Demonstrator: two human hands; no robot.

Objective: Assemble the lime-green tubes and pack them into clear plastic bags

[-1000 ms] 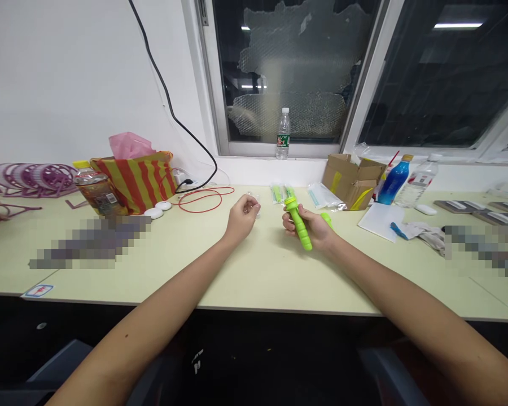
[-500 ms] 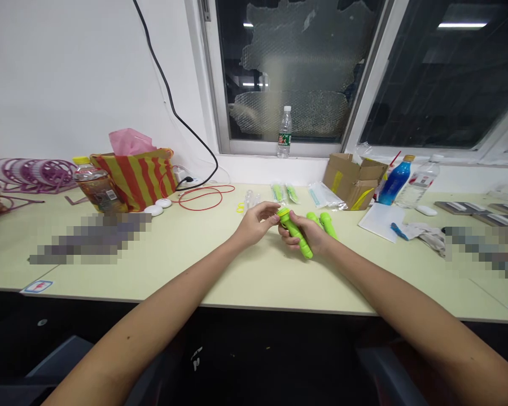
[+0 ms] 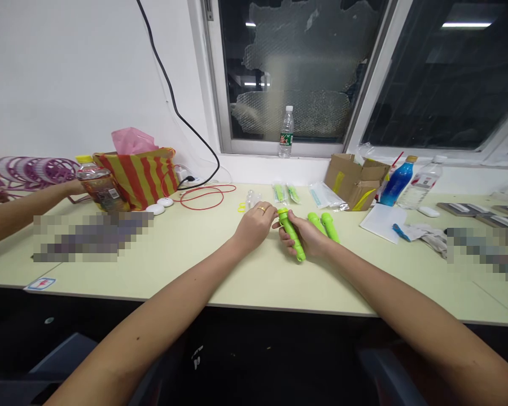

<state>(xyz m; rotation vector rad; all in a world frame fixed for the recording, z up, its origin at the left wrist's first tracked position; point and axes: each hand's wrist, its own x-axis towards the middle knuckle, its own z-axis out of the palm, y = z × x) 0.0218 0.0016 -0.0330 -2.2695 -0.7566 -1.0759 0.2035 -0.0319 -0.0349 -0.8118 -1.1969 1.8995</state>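
Note:
A green plastic toy flashlight is slanted over the table, its wide head toward the far side. My right hand is wrapped around its body. Beside the head, my left hand, wearing a ring, has its fingers bent and closed at the rim; the fingertips are partly hidden. Two more green flashlights lie on the table just right of my right hand. Behind my left hand are small clear plastic parts and yellow rings.
Bagged green pieces and a clear plastic packet lie farther back. A cardboard box, bottles and a glove are at right. At left stand a striped bag and a drink bottle, near another person's arm.
My left hand has turned knuckles-up at the flashlight's head. The flashlight's lower end has swung slightly left. Another person's arm has reached in from the left edge.

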